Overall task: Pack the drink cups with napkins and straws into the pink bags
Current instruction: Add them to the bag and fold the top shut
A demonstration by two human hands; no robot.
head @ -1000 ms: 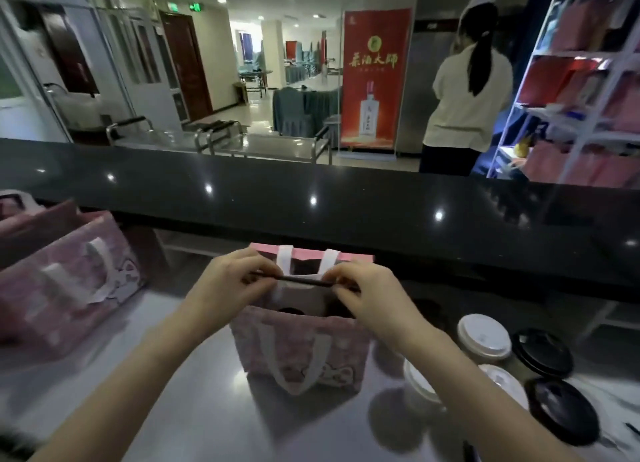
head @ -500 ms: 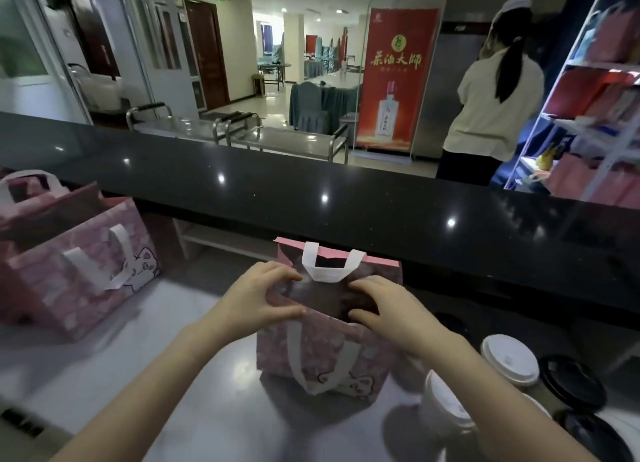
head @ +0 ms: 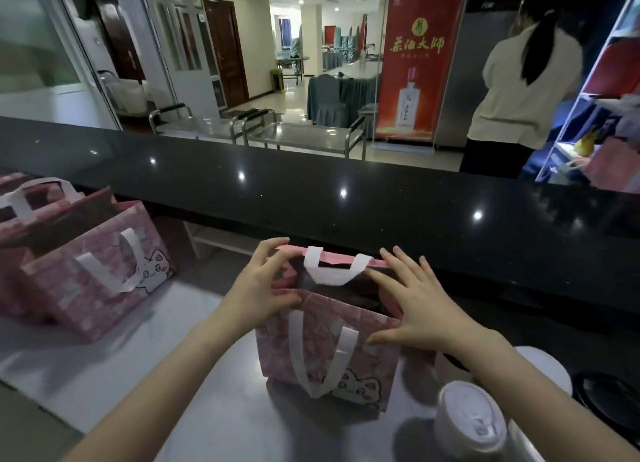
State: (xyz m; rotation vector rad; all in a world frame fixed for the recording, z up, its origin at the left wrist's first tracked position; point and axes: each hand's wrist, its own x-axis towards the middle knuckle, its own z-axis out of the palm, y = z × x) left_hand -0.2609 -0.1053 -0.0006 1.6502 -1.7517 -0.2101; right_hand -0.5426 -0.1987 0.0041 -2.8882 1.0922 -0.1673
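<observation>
While grips (head: 266, 288) (head: 415, 306) flank it, bag (head: 375, 352) stands.

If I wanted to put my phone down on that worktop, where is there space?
Bare steel worktop lies between the pink bags on the left and the middle pink bag, and in front of that bag. The black counter behind looks bare too. Right of that bag it is crowded: white-lidded cups and black lids.

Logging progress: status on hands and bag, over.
Left hand grips pink bag mouth. Right hand open, fingers on rim. White-lidded cup beside bag, nothing blocking.
</observation>
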